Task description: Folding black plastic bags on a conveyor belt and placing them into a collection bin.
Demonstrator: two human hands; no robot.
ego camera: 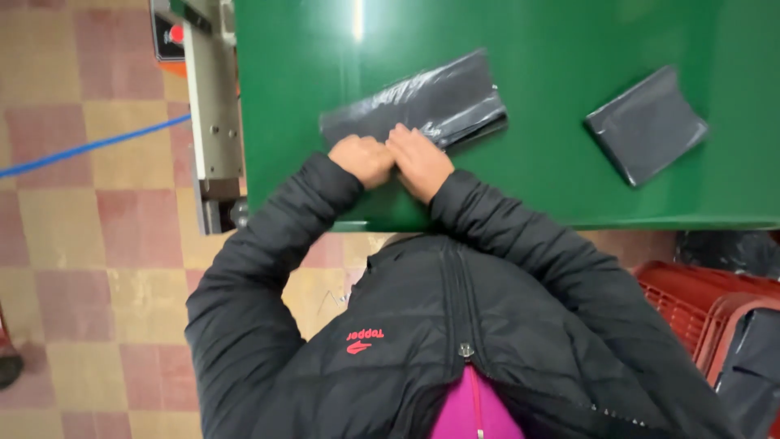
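A dark grey folded plastic bag (439, 102) lies on the green table (536, 49) in front of me. My left hand (363, 158) and my right hand (418, 161) sit side by side on the bag's near edge, fingers curled and pressing on the plastic. Both arms are in black puffy jacket sleeves. A second folded dark grey bag (646, 123) lies flat on the table to the right, apart from both hands.
A grey metal machine frame (213, 114) with a red button stands at the table's left edge. Red plastic crates (691, 305) holding dark bags stand at the lower right. A blue cable (89, 146) runs over the checkered floor at left.
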